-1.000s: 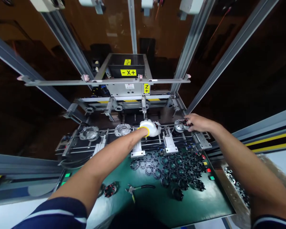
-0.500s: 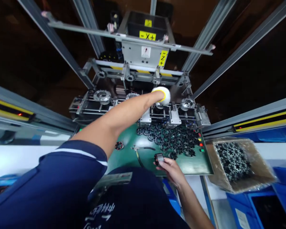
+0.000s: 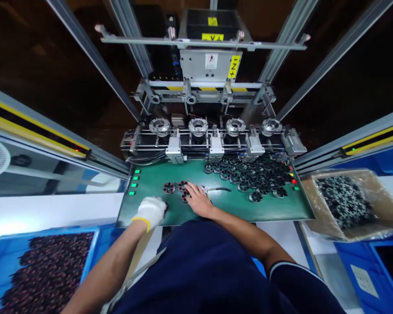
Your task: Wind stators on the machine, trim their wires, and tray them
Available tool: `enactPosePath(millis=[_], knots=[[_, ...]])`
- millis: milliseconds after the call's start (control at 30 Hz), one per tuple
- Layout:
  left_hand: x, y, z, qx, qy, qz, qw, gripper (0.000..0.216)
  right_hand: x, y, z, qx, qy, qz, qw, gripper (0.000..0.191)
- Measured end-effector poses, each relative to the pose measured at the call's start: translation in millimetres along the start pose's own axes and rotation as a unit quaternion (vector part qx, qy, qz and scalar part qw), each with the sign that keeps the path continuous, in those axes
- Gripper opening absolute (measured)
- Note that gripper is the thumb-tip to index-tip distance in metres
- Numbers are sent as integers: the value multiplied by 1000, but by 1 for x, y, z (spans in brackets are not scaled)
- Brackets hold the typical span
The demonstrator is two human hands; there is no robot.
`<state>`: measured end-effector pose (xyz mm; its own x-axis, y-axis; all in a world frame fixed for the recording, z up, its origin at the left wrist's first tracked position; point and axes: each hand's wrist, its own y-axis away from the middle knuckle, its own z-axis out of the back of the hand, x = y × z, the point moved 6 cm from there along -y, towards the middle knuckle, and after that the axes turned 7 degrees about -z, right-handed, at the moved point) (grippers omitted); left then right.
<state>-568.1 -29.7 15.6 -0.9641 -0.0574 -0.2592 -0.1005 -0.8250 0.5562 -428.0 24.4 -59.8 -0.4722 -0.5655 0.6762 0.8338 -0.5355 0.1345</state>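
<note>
My left hand (image 3: 150, 211), in a white glove with a yellow cuff, is closed at the front left of the green work surface (image 3: 229, 209). A dark ring-shaped part (image 3: 166, 208), mostly covered by the glove, shows at its fingertips. My bare right hand (image 3: 199, 201) reaches in from the right, its fingers bent over a wound motor stator (image 3: 185, 197) with black and red coils; the thumb is hidden. Touching or just beyond those fingers lies a second stator (image 3: 182, 186). A third stator (image 3: 169, 188) lies between the hands, a little farther back.
Pliers (image 3: 218, 189) lie beside my right hand. Many dark stators (image 3: 249, 174) crowd the surface's right side. Behind stands a machine with several round metal fixtures (image 3: 198, 126). A carton (image 3: 386, 205) of rings stands right; a blue bin (image 3: 94, 244) of dark red parts, left.
My gloved left hand has come back from the machine fixtures to the front left of the surface. My right hand has moved left with its stator to the other wound stators. The view has shifted.
</note>
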Motion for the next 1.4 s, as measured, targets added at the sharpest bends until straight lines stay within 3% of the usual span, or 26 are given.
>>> enactPosePath(millis=[100,200,300,367,533,633,700,800,833,900,1033,1167,1233,1300,1400], knots=[[16,-1,-45,-12,-22,91,996,30,-19,30,21,-55,39,-18,998,37],[20,-5,-59,-56,6,124,991,39,-63,93,63,-149,79,-103,980,35],[28,4,-59,-98,50,166,980,45,-110,161,106,-242,108,-211,941,26],[37,16,-53,-152,96,201,963,48,-134,191,122,-270,110,-259,921,22],[43,33,-18,-303,208,222,903,43,-155,202,130,-272,53,-306,911,13],[6,15,15,-311,220,128,916,39,-137,185,137,-276,-9,-291,916,25],[-37,-4,35,-254,218,17,942,46,-109,165,145,-263,-56,-254,929,33],[-98,-24,56,-155,223,-124,954,96,-51,130,159,-217,-172,-173,945,31],[-110,-27,61,-144,238,-148,949,105,-33,119,163,-200,-228,-147,941,27],[-119,-30,71,-170,265,-165,935,101,-5,98,168,-163,-333,-112,922,21],[-102,-21,74,-261,245,-148,922,82,14,60,162,-62,-391,-102,913,28],[-64,-8,56,-305,233,-90,919,81,16,21,142,35,-344,-96,933,42],[-35,0,34,-330,247,-17,911,87,23,-6,139,62,-292,-44,953,47],[2,12,2,-358,265,108,889,85,30,-45,141,75,-241,17,967,51],[47,32,-55,-371,279,265,845,68,33,-127,155,62,-188,70,978,43]])
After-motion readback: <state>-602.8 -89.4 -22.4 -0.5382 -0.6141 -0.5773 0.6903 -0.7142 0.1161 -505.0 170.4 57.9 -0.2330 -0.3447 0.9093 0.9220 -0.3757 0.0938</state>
